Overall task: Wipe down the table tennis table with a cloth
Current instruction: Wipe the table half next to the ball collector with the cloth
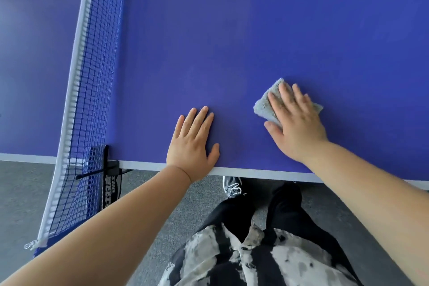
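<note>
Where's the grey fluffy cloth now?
Head view: the grey fluffy cloth lies on the blue tabletop under the right hand, right of the left hand.

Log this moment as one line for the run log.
stage: wiping | right hand: flat on grey cloth | left hand: flat on table near net

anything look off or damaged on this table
Nothing stands out: the table shows no spill or damage, the net stands upright, the right hand presses the cloth flat, the left hand rests by the edge.
</note>
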The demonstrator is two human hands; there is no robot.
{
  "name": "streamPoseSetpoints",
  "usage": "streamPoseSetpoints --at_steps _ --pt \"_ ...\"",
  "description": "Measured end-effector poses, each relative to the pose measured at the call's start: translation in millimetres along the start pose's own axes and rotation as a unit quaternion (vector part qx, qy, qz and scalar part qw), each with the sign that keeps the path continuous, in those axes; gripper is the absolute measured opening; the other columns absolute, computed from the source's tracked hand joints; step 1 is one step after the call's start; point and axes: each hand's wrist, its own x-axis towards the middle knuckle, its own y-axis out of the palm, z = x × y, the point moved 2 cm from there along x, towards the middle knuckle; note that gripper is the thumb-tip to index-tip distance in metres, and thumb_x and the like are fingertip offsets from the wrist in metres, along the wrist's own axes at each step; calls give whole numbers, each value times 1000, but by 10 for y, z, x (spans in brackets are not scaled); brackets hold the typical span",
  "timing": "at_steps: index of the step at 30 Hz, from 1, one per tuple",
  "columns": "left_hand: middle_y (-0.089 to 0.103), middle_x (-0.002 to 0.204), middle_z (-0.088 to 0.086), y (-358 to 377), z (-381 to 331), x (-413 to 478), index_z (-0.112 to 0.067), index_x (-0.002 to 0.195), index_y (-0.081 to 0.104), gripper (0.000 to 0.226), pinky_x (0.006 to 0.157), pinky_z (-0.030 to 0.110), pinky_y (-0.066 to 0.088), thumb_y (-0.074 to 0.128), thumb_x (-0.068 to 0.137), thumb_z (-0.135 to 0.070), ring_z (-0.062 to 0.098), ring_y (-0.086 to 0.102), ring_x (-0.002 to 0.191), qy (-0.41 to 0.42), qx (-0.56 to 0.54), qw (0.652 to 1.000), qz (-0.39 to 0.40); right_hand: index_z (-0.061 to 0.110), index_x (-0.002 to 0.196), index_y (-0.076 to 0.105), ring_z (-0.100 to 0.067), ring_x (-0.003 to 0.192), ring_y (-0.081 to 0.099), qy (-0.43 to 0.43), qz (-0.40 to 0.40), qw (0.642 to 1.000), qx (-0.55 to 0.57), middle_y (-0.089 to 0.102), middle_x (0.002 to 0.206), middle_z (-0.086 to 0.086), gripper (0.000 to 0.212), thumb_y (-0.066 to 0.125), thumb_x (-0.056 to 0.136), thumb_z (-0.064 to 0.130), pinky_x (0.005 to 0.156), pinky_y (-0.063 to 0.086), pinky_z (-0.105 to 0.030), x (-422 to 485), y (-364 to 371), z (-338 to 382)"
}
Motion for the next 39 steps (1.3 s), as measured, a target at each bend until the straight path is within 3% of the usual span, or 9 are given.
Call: streamPoseSetpoints --at_steps 7,12,15,20,22,26,30,36,39 --pt "17 172 2 -45 1 -13 -13 163 24 78 129 50 9 40 98 -53 29 12 159 -14 18 1000 21 28 162 29 -30 158 13 -284 53 957 -29 14 172 -1 68 45 101 52 125 20 -50 -690 245 710" --pt "17 172 2 -64 111 -76 -13 163 25 77 130 44 5 40 99 -53 26 12 159 -29 8 999 23 17 161 29 -37 156 15 -97 27 995 -12 13 171 -9 68 52 103 43 125 18 -55 290 -17 339" --pt "17 172 2 -105 219 -114 -13 163 26 76 130 42 4 40 99 -51 26 12 159 -41 2 999 26 17 162 25 -39 156 9 -7 26 1000 6 8 172 -11 66 41 105 45 126 12 -55 580 -63 441" --pt "17 172 8 -194 328 -159 -8 162 27 78 129 48 16 37 99 -52 29 15 158 -6 17 998 56 27 160 34 -33 157 16 -304 55 951 -8 17 171 -5 71 49 97 58 126 18 -52 -331 211 1115" --pt "17 172 7 -219 380 -198 -8 162 27 79 128 47 17 39 99 -53 29 16 158 -6 23 998 57 27 160 34 -29 158 15 -336 64 940 -14 16 171 -2 71 54 97 54 125 23 -50 -418 207 1053" --pt "18 171 5 -171 448 -262 -9 162 29 81 129 47 14 47 95 -50 28 17 158 -28 13 999 27 17 161 31 -34 157 17 -178 28 984 -7 17 170 -8 71 58 100 44 125 21 -52 286 55 799" --pt "19 172 6 -139 452 -254 -9 162 28 82 129 47 13 49 93 -49 28 17 158 -18 17 1000 18 17 163 18 -36 157 7 -40 22 999 0 5 172 -9 68 38 105 46 127 10 -51 1084 -54 903" --pt "30 166 14 -310 417 -259 0 156 39 65 128 48 17 36 97 -29 36 29 153 -52 -54 997 20 24 160 34 -33 157 16 -328 53 943 -19 20 170 -5 65 45 101 48 126 18 -51 -4 200 1371" --pt "36 164 14 -398 421 -189 0 155 41 63 126 51 23 32 98 -25 37 34 151 -56 -72 996 27 25 158 39 -29 156 21 -369 78 926 -28 24 169 -2 61 42 102 48 123 27 -49 -166 169 1226"
